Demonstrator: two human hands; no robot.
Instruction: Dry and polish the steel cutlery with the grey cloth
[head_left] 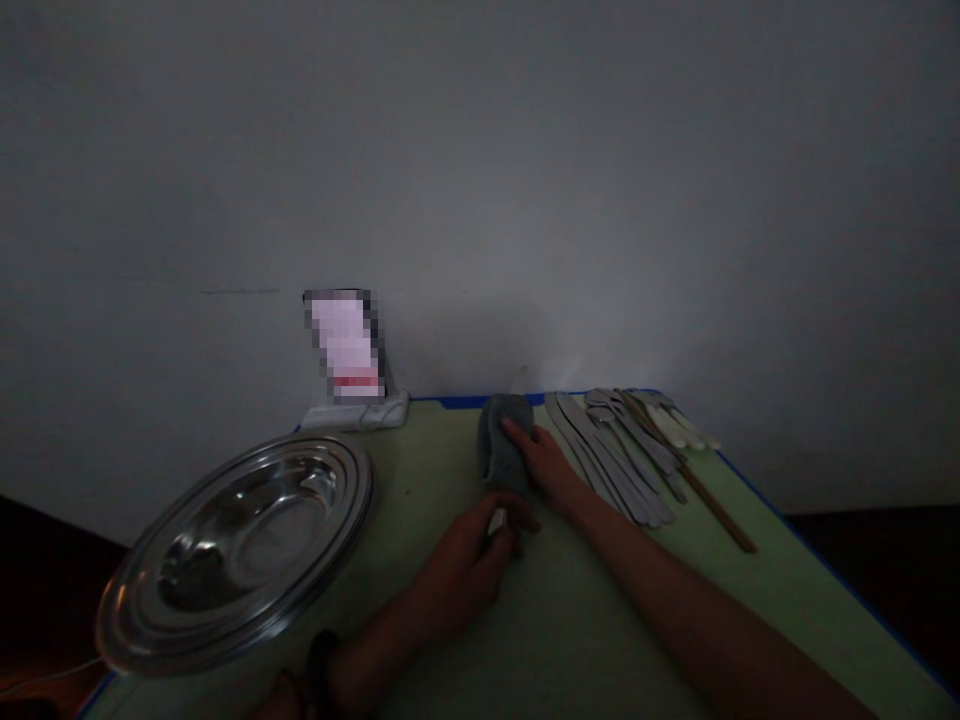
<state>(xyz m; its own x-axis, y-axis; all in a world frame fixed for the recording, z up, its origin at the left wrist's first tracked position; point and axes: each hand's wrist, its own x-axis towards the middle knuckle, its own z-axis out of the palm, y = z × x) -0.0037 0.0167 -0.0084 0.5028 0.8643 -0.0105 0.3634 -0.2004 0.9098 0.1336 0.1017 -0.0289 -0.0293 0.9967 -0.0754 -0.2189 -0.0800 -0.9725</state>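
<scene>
Worktop (585, 620): green surface with a blue edge, set against a pale wall.
Left side: large steel tray (236, 550), overhanging the edge.
Far edge: white stand (358, 413).
Middle: grey cloth (501, 445).
Right side: row of cutlery (626, 450), laid side by side.

On the table (600, 640) I note my hands at centre, the cloth (501, 445) at their 12 o'clock, the metal tray (232, 545) at 9, cutlery (630, 450) at 2, and a propped phone (346, 345) at 11.
</scene>
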